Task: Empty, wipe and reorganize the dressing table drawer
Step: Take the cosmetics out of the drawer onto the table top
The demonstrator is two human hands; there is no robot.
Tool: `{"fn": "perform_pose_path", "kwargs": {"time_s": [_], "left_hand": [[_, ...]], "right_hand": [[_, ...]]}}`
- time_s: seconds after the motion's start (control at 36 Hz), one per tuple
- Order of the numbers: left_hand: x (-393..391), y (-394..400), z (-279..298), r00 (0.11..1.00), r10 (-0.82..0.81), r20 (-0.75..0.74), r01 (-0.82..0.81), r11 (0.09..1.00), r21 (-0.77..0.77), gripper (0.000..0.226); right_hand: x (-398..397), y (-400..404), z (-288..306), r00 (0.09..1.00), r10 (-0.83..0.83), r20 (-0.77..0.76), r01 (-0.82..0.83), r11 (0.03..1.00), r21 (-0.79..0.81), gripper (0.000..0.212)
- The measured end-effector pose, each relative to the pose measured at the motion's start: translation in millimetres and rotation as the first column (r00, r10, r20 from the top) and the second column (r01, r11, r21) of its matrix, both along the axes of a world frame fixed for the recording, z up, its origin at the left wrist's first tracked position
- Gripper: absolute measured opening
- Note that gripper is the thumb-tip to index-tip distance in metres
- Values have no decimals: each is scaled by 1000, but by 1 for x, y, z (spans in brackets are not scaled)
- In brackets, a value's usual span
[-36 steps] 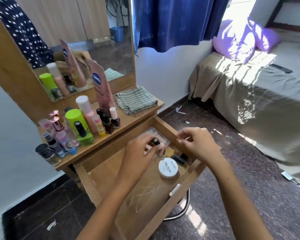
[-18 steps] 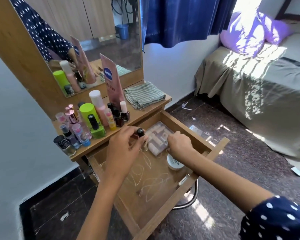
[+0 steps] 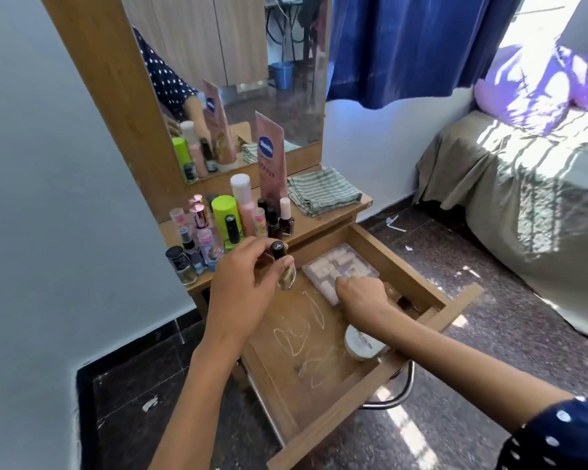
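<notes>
At frame centre the left hand [image 3: 241, 293] pinches a small black-capped bottle of beige liquid [image 3: 283, 269] above the open wooden drawer [image 3: 296, 378]. The right hand [image 3: 360, 295] reaches into the drawer — fingers curled on a clear plastic case [image 3: 333, 266]; whether it grips, I cannot tell.

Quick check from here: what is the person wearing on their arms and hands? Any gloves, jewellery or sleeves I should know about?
Both hands are bare: no gloves, rings, watch or bracelets show on the left hand or the right hand. The left forearm is uncovered as far as the frame shows. The right arm has a dark navy sleeve with white polka dots starting above the elbow.
</notes>
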State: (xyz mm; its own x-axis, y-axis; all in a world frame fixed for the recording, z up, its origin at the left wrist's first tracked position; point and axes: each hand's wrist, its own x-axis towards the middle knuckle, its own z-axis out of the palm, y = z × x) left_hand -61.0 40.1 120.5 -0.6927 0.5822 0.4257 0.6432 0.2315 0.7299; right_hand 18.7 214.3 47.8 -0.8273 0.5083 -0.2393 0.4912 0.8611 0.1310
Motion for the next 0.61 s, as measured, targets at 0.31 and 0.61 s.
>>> {"fn": "perform_pose_path", "kwargs": {"time_s": [0.31,0.61], "left_hand": [[-6,-40,21,991,134,-9,-134,990,38,23],[-33,-87,52,954,301,-7,-296,942,161,15]], "right_hand": [[1,-17,12,971,-102,-215,-44,811,-583,32],[-18,-30,30,798,-551,244,-94,-514,-853,33]]}}
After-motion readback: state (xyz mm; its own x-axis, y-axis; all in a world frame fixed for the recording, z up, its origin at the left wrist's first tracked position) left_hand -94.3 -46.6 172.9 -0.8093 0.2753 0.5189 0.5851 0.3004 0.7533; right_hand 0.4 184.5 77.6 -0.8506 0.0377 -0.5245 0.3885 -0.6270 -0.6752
